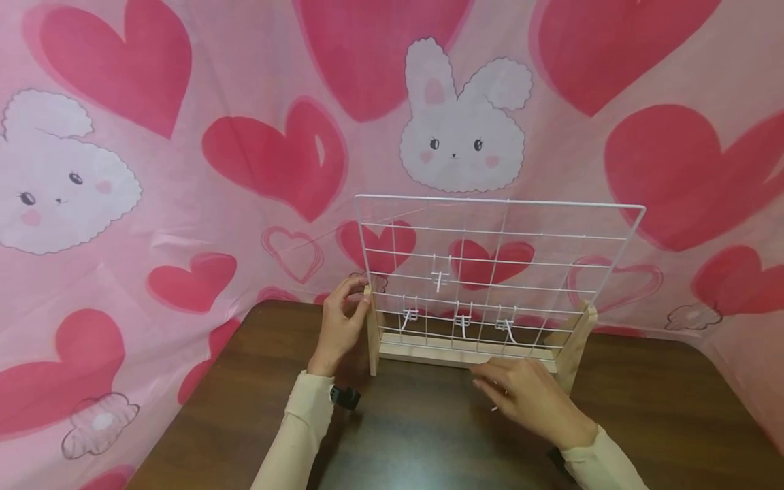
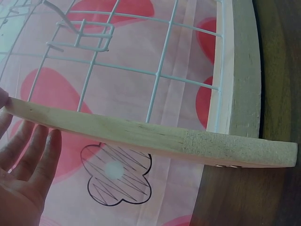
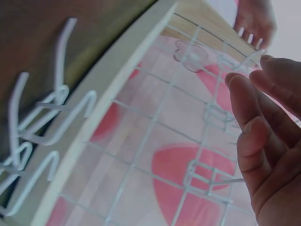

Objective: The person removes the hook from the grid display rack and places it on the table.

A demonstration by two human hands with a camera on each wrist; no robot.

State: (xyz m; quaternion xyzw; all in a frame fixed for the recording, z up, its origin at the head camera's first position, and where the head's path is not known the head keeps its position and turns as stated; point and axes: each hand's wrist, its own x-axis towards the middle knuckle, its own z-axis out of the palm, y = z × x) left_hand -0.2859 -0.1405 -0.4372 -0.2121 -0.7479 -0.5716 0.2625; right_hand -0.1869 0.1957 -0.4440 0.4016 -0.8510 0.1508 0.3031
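Note:
A white wire grid rack (image 1: 499, 201) stands upright in a pale wooden frame. My left hand (image 1: 339, 325) grips the top of the left wooden side post (image 2: 117, 129), thumb on one side and fingers on the other. Several white wire hooks hang on the grid, one (image 1: 439, 278) higher than the others. My right hand (image 1: 525, 395) hovers in front of the lower right of the grid, its fingers (image 3: 247, 99) loosely bent with nothing visible between them. In the right wrist view, loose white hooks (image 3: 60, 61) show near the wooden base; from the head, the right hand mostly hides them.
The rack's base bar (image 1: 429, 352) and right side post (image 1: 578, 340) rest on a dark brown wooden table (image 1: 404, 442). Behind the table hangs a pink cloth (image 1: 373, 156) printed with hearts and rabbits. A dark band (image 1: 346, 397) sits at the left wrist.

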